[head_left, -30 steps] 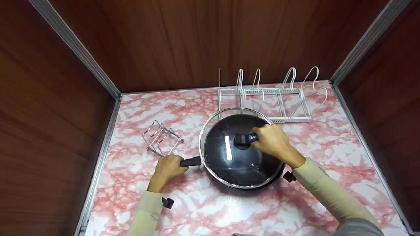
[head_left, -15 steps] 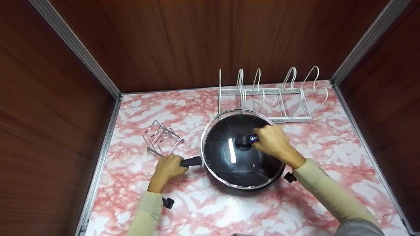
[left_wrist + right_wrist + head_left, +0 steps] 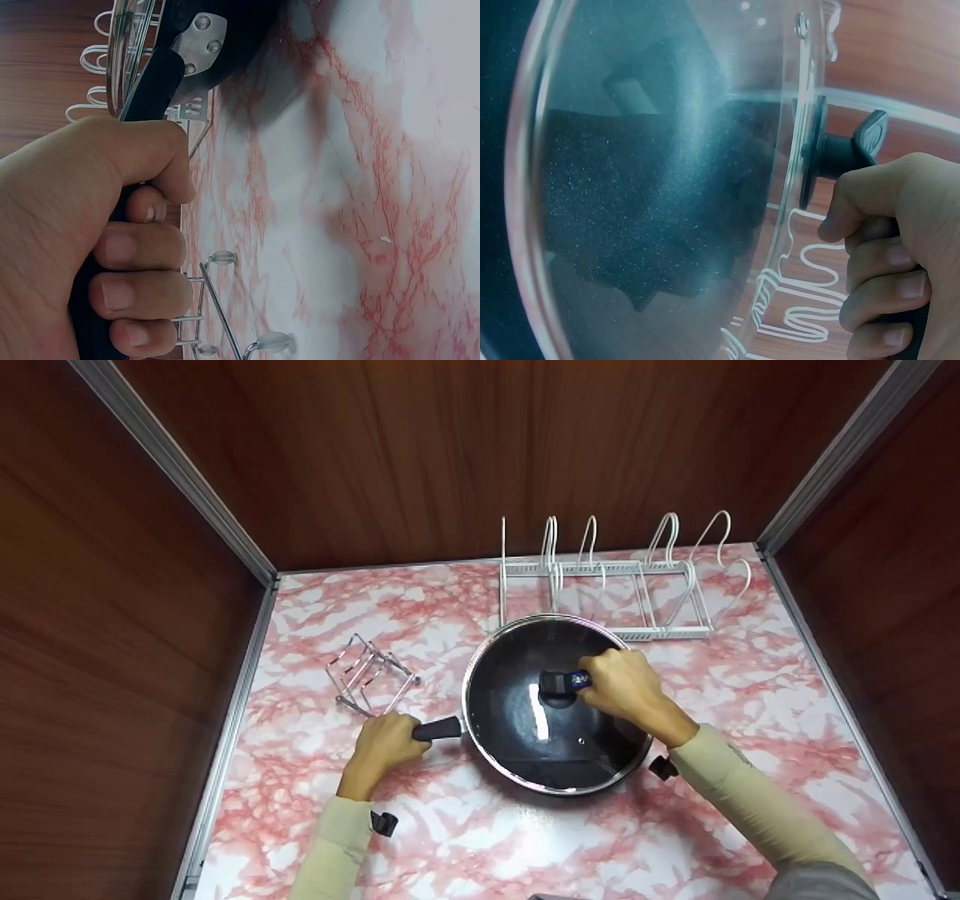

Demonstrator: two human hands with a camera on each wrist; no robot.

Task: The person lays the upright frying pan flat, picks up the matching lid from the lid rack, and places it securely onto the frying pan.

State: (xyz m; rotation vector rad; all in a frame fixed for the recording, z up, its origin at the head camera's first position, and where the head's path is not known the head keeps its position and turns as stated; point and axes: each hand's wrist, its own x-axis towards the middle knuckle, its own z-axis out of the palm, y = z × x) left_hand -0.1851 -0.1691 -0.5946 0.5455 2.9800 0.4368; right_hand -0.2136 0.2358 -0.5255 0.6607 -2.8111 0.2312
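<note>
A black frying pan [image 3: 244, 45] stands in the middle of the table, and its long black handle [image 3: 439, 728] points left. My left hand [image 3: 388, 744] grips that handle, fingers wrapped round it in the left wrist view. Over the pan is a round glass lid [image 3: 504, 697] with a metal rim. My right hand [image 3: 621, 682] holds the lid by its black knob handle [image 3: 555, 684], fingers curled round it in the right wrist view. From above, the lid lines up with the pan. In the left wrist view a narrow gap seems to show between the lid rim and the pan.
Behind the pan, near the back wall, stands a white wire rack [image 3: 637, 570] with upright hooped dividers. A small chrome wire rack [image 3: 367, 679] is left of the pan, just beyond my left hand. Brown panels [image 3: 465, 457] enclose the marbled table [image 3: 510, 847].
The lid has moved slightly toward me and come down over the pan, so its far rim now lines up with the pan's. My left hand stays on the pan handle.
</note>
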